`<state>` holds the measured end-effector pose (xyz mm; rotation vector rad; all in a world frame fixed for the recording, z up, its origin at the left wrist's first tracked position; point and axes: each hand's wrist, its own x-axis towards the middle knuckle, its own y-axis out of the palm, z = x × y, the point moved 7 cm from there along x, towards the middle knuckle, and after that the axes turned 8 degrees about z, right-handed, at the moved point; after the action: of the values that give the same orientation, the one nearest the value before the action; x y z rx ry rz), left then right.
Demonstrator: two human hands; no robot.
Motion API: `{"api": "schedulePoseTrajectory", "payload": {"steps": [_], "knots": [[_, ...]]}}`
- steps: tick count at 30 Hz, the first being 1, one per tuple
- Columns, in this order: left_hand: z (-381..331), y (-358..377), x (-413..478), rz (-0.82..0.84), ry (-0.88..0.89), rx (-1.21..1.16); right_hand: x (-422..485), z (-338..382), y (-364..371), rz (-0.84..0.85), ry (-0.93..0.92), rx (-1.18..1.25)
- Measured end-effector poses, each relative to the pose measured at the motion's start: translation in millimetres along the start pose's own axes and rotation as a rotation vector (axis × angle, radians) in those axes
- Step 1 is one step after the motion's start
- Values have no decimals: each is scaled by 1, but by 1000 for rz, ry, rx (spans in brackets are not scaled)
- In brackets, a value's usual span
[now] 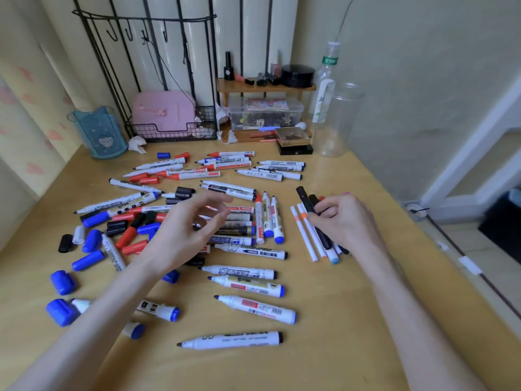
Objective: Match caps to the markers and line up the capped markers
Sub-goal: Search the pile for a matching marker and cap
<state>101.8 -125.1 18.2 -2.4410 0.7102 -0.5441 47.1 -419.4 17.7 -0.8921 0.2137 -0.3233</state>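
Dozens of markers [231, 340] and loose caps [62, 282] are strewn over the wooden table [352, 306], mostly centre and left. Most are white-barrelled w/ bare tips. The caps are blue, red and black.

Right hand [341, 218]: fingers curled round a bundle of pens [310, 235] at the right edge of the pile. The bundle has black markers plus thin white pens, one w/ a light-blue end. The pens run under the palm, w/ black ends sticking out past the fingers on the far side and white ends toward the person. Their lower ends rest on the table.

Left hand [194, 221]: hovers over the middle of the heap, fingers loosely bent, thumb and forefinger apart, holding nothing. Markers and red/black caps lie right beneath it.

Writing: the nearest marker and one further up [251, 251] each show a big "W". Other barrels carry barcodes and small print, too blurred to read. The clear bottle [327, 80] at the back has a green label, characters not legible.

Also at the back: a blue cup [98, 134], a pink box [163, 111] and an empty clear jar [338, 119].
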Motion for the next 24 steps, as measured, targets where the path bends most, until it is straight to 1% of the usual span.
{"api": "schedulePoseTrajectory", "payload": {"steps": [7, 10, 13, 19, 24], "knots": [[-1, 16, 8, 33, 35, 185, -5, -2, 2, -122, -52, -143], [-1, 15, 8, 34, 33, 199, -4, -7, 1, -150, -61, -161], [-1, 8, 6, 1, 37, 197, -4, -10, 0, -173, -83, -165], [-3, -10, -6, -51, 31, 206, -3, -5, 6, -198, -178, -154], [7, -22, -21, -61, 12, 251, -1, 2, 15, -203, -214, -165]]}}
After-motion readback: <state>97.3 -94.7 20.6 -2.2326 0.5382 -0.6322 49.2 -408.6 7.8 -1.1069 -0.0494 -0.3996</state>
